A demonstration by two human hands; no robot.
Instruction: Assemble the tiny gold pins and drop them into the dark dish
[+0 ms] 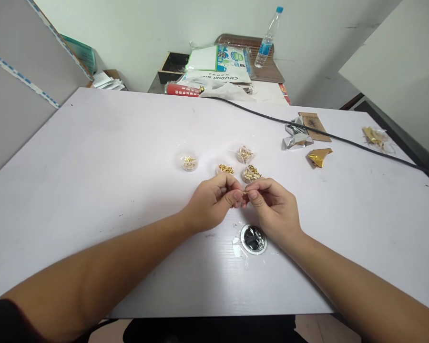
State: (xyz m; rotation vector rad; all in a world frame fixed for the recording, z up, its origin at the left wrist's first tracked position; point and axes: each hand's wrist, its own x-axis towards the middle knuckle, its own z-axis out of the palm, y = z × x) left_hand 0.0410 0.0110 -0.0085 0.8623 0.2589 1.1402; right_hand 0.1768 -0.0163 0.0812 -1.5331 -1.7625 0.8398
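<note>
My left hand and my right hand meet above the middle of the white table. Both pinch a tiny gold metal part between their fingertips. Just beyond the hands lie several small clear dishes of gold parts: one apart on the left, one in the middle, one behind it, and one close to my right fingers.
A round metal cable grommet sits in the table below my right hand. A black cable crosses the far right. Silver, gold and brown foil bags lie there. A water bottle, papers and boxes stand behind.
</note>
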